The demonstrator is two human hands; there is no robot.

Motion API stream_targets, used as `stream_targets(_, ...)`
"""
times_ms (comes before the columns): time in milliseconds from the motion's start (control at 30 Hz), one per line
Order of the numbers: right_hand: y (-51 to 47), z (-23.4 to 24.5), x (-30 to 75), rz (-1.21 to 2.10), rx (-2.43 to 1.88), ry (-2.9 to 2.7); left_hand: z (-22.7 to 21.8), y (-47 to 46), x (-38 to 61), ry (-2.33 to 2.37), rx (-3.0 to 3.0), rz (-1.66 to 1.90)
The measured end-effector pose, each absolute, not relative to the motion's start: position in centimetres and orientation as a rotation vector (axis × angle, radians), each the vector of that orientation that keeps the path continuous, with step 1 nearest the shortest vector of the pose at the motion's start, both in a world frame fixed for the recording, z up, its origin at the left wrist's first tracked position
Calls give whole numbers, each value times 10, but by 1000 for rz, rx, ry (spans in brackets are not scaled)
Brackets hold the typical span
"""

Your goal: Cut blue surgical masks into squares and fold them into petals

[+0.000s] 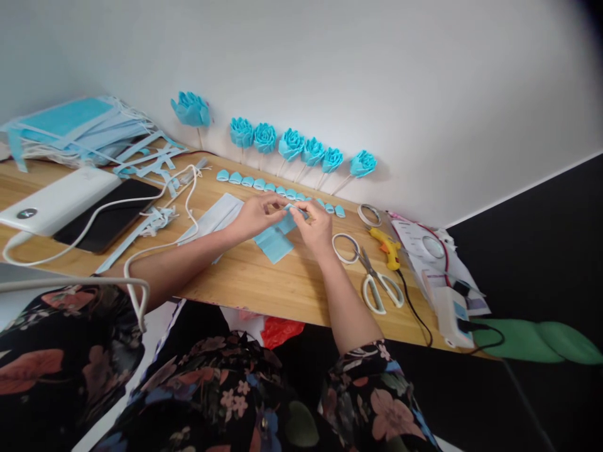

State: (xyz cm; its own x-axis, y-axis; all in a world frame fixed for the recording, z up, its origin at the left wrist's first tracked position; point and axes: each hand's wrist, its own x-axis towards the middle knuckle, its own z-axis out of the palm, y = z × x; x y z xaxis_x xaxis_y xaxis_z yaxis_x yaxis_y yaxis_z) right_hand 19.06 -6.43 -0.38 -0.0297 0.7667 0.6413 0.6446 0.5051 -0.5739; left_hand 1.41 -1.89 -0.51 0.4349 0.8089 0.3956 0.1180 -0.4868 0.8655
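Observation:
My left hand point(257, 215) and my right hand point(315, 225) meet over the middle of the wooden table point(264, 282), both pinching a small light-blue fabric piece point(287, 220) between fingertips. Under them lies a blue square of fabric point(274, 243) and a face mask point(214, 218) to the left. Just beyond my hands runs a row of several small folded blue petals point(264, 184). Several finished blue fabric roses point(291, 144) on sticks lean against the white wall.
White-handled scissors point(377, 282), a yellow glue gun point(387, 246) and tape rolls point(346, 247) lie right of my hands. A white power bank point(59, 198), a dark phone point(108, 216), white cables and a pile of masks point(75, 129) fill the left side.

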Motion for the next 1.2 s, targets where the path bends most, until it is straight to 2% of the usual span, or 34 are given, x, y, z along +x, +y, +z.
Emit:
stream_targets(300, -64, -10, 188, 412, -1230, -1662, -4, -19, 14, 756, 1509, 1120)
stream_targets(867, -55, -19, 192, 435, -1249, -1613, -5, -12, 16, 655, 1116, 1105)
stream_targets(1200, -55, -21, 190, 665, -1260, -1560, -11, -12, 16, 673, 1257, 1109)
